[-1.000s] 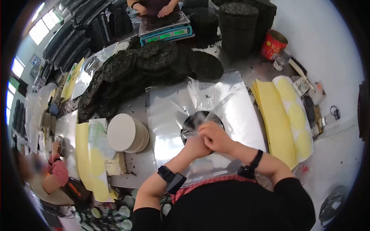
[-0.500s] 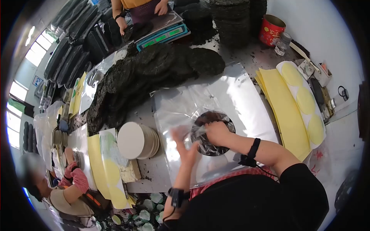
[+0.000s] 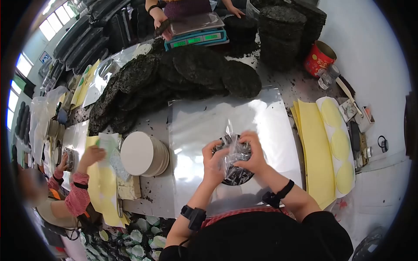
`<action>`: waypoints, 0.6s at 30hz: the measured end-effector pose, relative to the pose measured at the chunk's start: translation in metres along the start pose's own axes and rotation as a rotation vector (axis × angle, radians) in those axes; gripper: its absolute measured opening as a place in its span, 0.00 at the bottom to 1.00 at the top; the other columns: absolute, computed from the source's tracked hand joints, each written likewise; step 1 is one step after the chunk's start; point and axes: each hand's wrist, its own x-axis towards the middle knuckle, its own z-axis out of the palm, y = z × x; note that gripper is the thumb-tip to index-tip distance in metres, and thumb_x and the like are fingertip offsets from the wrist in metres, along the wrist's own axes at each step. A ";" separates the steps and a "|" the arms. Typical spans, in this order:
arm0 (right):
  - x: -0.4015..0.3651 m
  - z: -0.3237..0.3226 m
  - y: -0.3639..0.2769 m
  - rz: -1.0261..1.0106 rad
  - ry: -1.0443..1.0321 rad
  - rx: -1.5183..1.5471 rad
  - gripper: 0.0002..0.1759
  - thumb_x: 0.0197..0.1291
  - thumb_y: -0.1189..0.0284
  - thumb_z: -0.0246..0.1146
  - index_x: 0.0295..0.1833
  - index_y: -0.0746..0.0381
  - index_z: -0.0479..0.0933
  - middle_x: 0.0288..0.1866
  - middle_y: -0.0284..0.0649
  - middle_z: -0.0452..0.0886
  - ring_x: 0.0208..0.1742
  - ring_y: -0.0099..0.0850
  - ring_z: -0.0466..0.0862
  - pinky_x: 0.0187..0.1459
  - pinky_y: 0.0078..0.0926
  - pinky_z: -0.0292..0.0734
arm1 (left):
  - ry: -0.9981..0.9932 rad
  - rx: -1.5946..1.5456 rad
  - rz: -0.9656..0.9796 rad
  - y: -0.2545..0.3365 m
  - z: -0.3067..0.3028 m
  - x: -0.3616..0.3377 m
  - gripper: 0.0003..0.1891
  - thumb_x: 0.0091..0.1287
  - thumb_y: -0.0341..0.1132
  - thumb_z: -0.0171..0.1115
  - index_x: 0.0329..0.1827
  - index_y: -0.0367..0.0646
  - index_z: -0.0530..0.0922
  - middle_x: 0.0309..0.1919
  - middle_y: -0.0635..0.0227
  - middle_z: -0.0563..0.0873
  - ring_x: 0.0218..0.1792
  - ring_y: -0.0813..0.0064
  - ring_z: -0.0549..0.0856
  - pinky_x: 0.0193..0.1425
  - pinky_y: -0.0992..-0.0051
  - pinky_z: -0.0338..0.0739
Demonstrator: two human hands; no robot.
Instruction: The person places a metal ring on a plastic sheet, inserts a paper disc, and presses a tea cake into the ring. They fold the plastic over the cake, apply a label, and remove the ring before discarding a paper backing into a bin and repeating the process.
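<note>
A round dark disc (image 3: 237,177), which looks like dried seaweed, lies on a stack of clear plastic sheets (image 3: 191,117) in front of me. Clear plastic film (image 3: 232,152) is bunched up over the disc and rises to a peak. My left hand (image 3: 213,163) grips the film's left side with curled fingers. From the right, my right hand (image 3: 253,154) pinches the film between thumb and fingers. Both hands partly cover the disc. Left of the sheets stands a stack of round whitish discs (image 3: 141,152).
A long heap of dark discs (image 3: 187,69) lies behind the sheets. Yellow sheets (image 3: 311,148) and round yellow labels (image 3: 339,148) sit at right. Beyond are a digital scale (image 3: 196,39), a red can (image 3: 320,58) and a jar (image 3: 328,77). Co-workers' hands (image 3: 163,26) (image 3: 92,156) are nearby.
The film has been drawn up over the disc into a bunch. My left hand has moved in and closed on it. The left co-worker's arm now reaches over the yellow sheets.
</note>
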 end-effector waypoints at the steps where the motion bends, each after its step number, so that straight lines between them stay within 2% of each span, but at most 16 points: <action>1: 0.006 -0.003 -0.003 -0.040 0.104 0.025 0.31 0.36 0.56 0.79 0.43 0.59 0.74 0.47 0.45 0.74 0.51 0.44 0.75 0.55 0.38 0.69 | -0.005 -0.065 0.052 -0.004 0.002 0.001 0.20 0.46 0.23 0.69 0.44 0.42 0.80 0.56 0.55 0.77 0.55 0.58 0.77 0.55 0.66 0.74; 3: -0.011 0.001 0.012 -0.088 -0.197 -0.056 0.24 0.37 0.60 0.77 0.34 0.59 0.72 0.42 0.43 0.74 0.47 0.43 0.74 0.50 0.37 0.70 | -0.019 -0.193 0.158 -0.012 0.003 -0.001 0.15 0.45 0.25 0.69 0.38 0.43 0.80 0.49 0.60 0.80 0.53 0.59 0.79 0.56 0.66 0.74; 4: -0.017 0.004 0.018 -0.119 -0.341 -0.099 0.21 0.38 0.62 0.76 0.30 0.59 0.71 0.40 0.42 0.73 0.44 0.43 0.74 0.47 0.37 0.70 | -0.076 -0.169 0.117 -0.012 0.003 -0.008 0.11 0.48 0.28 0.65 0.36 0.44 0.78 0.43 0.63 0.82 0.51 0.57 0.79 0.57 0.64 0.72; 7: -0.003 0.012 0.014 -0.038 -0.543 -0.349 0.14 0.38 0.69 0.70 0.26 0.59 0.70 0.36 0.40 0.72 0.42 0.42 0.74 0.43 0.36 0.70 | -0.415 0.173 -0.018 -0.017 0.011 0.001 0.09 0.48 0.28 0.63 0.33 0.38 0.77 0.39 0.60 0.83 0.43 0.54 0.81 0.50 0.64 0.74; 8: 0.001 0.016 0.011 0.041 -0.566 -0.504 0.07 0.42 0.73 0.64 0.29 0.61 0.73 0.39 0.43 0.74 0.44 0.42 0.75 0.45 0.35 0.72 | -0.428 0.251 -0.004 -0.017 0.016 0.002 0.11 0.50 0.25 0.58 0.38 0.36 0.78 0.43 0.55 0.81 0.45 0.53 0.79 0.51 0.61 0.73; 11: -0.004 0.028 0.019 -0.074 -0.403 -0.705 0.06 0.46 0.75 0.60 0.32 0.65 0.76 0.39 0.44 0.73 0.45 0.41 0.75 0.47 0.34 0.72 | -0.331 0.317 0.079 -0.014 0.022 0.000 0.13 0.51 0.24 0.57 0.42 0.34 0.77 0.49 0.51 0.79 0.50 0.52 0.77 0.56 0.59 0.72; 12: -0.006 0.029 0.017 -0.050 -0.390 -0.708 0.08 0.49 0.76 0.57 0.35 0.68 0.76 0.41 0.46 0.74 0.48 0.41 0.75 0.51 0.34 0.73 | -0.436 0.219 -0.095 -0.012 0.016 0.001 0.19 0.54 0.25 0.56 0.50 0.31 0.76 0.57 0.47 0.76 0.60 0.48 0.74 0.65 0.56 0.68; 15: -0.007 0.027 0.015 -0.115 -0.379 -0.618 0.10 0.49 0.75 0.57 0.37 0.69 0.76 0.43 0.46 0.75 0.49 0.41 0.75 0.53 0.35 0.72 | -0.368 0.138 0.026 0.008 0.001 0.005 0.26 0.56 0.26 0.56 0.61 0.29 0.71 0.65 0.46 0.71 0.69 0.47 0.67 0.73 0.55 0.61; 16: -0.014 0.018 0.008 -0.088 -0.402 -0.588 0.17 0.51 0.73 0.57 0.45 0.72 0.76 0.49 0.51 0.77 0.55 0.44 0.75 0.61 0.39 0.69 | -0.459 0.202 0.029 0.007 0.002 0.004 0.31 0.57 0.28 0.56 0.68 0.30 0.67 0.69 0.46 0.67 0.72 0.50 0.64 0.75 0.55 0.57; 18: -0.028 0.011 -0.005 -0.114 -0.309 -0.681 0.21 0.52 0.72 0.57 0.50 0.74 0.74 0.54 0.54 0.76 0.60 0.46 0.74 0.65 0.41 0.66 | -0.525 0.274 0.061 0.002 0.007 0.002 0.30 0.58 0.30 0.55 0.67 0.31 0.67 0.69 0.47 0.67 0.72 0.52 0.65 0.75 0.54 0.57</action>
